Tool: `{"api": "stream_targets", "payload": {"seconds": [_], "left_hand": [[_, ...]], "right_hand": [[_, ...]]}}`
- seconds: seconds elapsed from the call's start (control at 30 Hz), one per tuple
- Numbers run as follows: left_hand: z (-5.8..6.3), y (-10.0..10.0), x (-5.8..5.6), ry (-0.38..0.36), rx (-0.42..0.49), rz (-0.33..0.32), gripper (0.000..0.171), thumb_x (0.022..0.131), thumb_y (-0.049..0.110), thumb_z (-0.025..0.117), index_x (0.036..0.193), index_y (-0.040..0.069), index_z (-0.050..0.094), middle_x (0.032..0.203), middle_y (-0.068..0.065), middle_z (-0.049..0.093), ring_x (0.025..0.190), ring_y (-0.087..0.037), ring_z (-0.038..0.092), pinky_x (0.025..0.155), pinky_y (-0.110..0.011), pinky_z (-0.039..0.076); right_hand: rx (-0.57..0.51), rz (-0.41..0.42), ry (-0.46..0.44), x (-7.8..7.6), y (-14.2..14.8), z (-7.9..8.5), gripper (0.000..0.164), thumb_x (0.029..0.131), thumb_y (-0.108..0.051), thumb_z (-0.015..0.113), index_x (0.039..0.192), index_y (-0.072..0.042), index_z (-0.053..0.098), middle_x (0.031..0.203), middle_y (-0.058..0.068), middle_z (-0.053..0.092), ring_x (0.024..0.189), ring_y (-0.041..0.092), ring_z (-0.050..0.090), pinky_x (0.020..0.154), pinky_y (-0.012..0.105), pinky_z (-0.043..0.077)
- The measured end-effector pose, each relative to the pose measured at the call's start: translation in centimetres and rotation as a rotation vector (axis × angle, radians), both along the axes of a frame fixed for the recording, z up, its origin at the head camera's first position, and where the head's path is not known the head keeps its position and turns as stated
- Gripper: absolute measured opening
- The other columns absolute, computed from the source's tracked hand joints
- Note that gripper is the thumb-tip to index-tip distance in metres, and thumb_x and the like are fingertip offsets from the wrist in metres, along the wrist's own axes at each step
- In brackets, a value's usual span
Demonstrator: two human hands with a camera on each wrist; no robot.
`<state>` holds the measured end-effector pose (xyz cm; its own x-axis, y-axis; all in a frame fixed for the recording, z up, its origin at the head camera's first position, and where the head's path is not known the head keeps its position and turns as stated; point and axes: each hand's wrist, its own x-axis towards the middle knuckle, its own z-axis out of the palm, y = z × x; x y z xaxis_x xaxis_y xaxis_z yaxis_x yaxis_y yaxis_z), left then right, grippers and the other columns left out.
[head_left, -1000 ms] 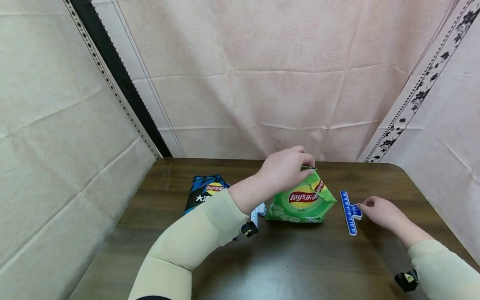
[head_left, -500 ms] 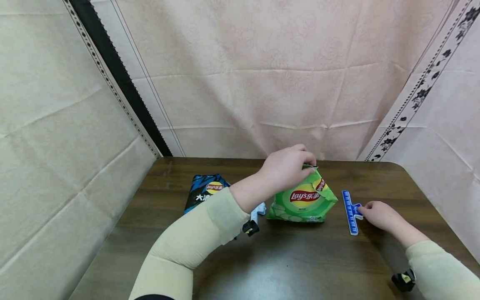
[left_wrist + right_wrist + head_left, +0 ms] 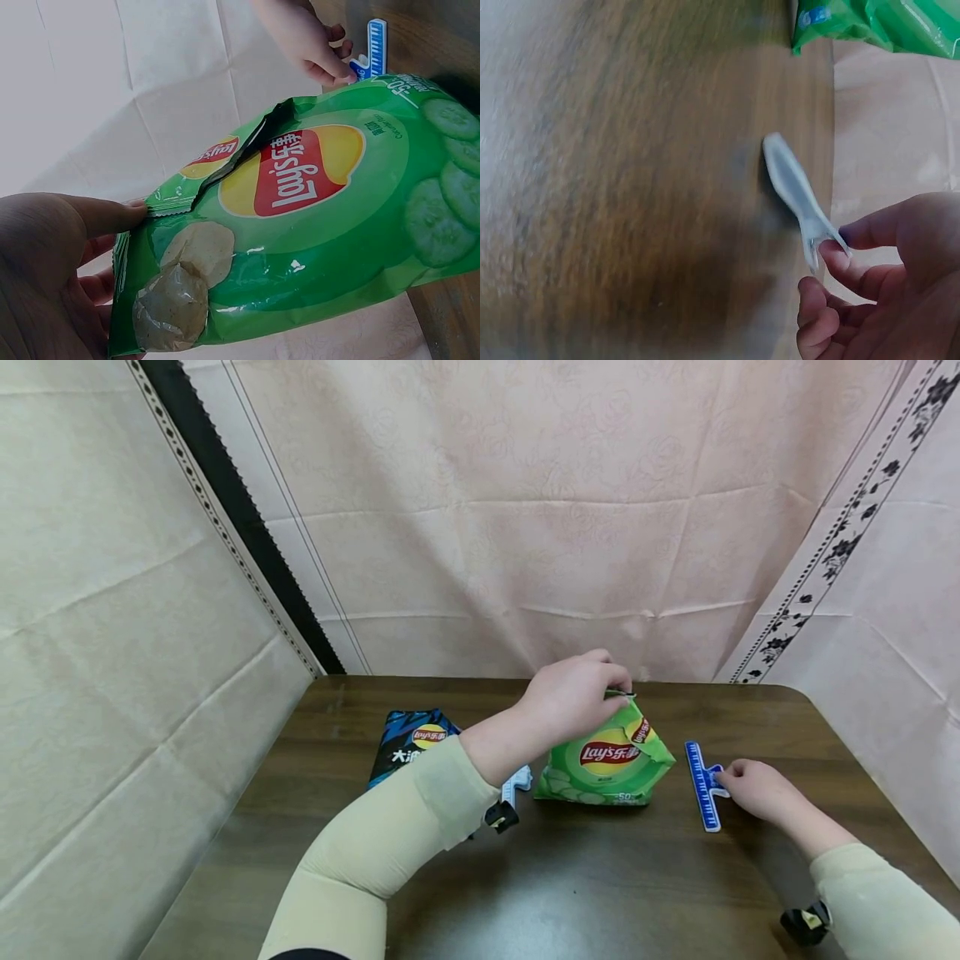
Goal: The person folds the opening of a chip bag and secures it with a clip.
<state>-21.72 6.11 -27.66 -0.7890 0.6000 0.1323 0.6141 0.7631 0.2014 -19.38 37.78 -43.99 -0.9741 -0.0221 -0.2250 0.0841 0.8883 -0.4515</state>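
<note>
My left hand (image 3: pixel 566 706) pinches the folded top of a green Lay's chip bag (image 3: pixel 603 772), which stands upright on the table. In the left wrist view, the thumb lies over the fold of the chip bag (image 3: pixel 315 255). To the right, my right hand (image 3: pixel 765 789) pinches the handle end of a blue bag clip (image 3: pixel 703 787) with thumb and finger. The right wrist view shows the clip (image 3: pixel 791 180) edge-on, its two handle wings spread at my fingertips. The clip is apart from the bag.
A dark blue Lay's bag (image 3: pixel 420 735) is at the left, partly hidden by my left forearm. A light blue clip (image 3: pixel 516 783) shows between the forearm and the green bag. Behind the wooden table (image 3: pixel 600 885) hangs a pale cloth (image 3: pixel 525 527).
The right hand and the blue clip have shifted slightly to the right, and the fingers have closed further onto its handle. The left hand keeps its hold on the green chip bag.
</note>
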Motion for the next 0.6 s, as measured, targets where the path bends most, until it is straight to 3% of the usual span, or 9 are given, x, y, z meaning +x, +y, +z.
{"api": "stream_targets", "payload": {"seconds": [0.37, 0.5, 0.6], "left_hand": [[-0.14, 0.0, 0.12, -0.016, 0.009, 0.004, 0.021, 0.096, 0.042, 0.063, 0.114, 0.033, 0.069, 0.11, 0.013, 0.056, 0.087, -0.002, 0.055, 0.068, -0.021, 0.047], [-0.13, -0.03, 0.12, -0.002, 0.007, 0.004, 0.02, 0.097, 0.042, 0.063, 0.113, 0.033, 0.069, 0.111, 0.013, 0.056, 0.088, -0.002, 0.055, 0.069, -0.021, 0.047], [-0.11, -0.03, 0.11, 0.004, 0.001, 0.002, 0.02, 0.097, 0.042, 0.062, 0.113, 0.033, 0.069, 0.111, 0.014, 0.056, 0.088, -0.002, 0.055, 0.069, -0.022, 0.047]], "right_hand": [[0.011, -0.02, 0.044, 0.05, -0.67, -0.02, 0.034, 0.104, -0.024, 0.046, 0.104, 0.008, 0.058, 0.084, 0.014, 0.059, 0.073, 0.025, 0.052, 0.062, 0.036, 0.041], [-0.057, -0.058, 0.026, 0.16, -0.74, 0.01, 0.038, 0.105, -0.026, 0.046, 0.111, 0.011, 0.049, 0.083, 0.015, 0.058, 0.069, 0.022, 0.054, 0.059, 0.035, 0.044], [-0.106, -0.074, 0.009, 0.18, -0.77, 0.2, 0.048, 0.105, -0.027, 0.046, 0.12, 0.018, 0.041, 0.09, 0.025, 0.058, 0.066, 0.02, 0.058, 0.059, 0.035, 0.047]]}}
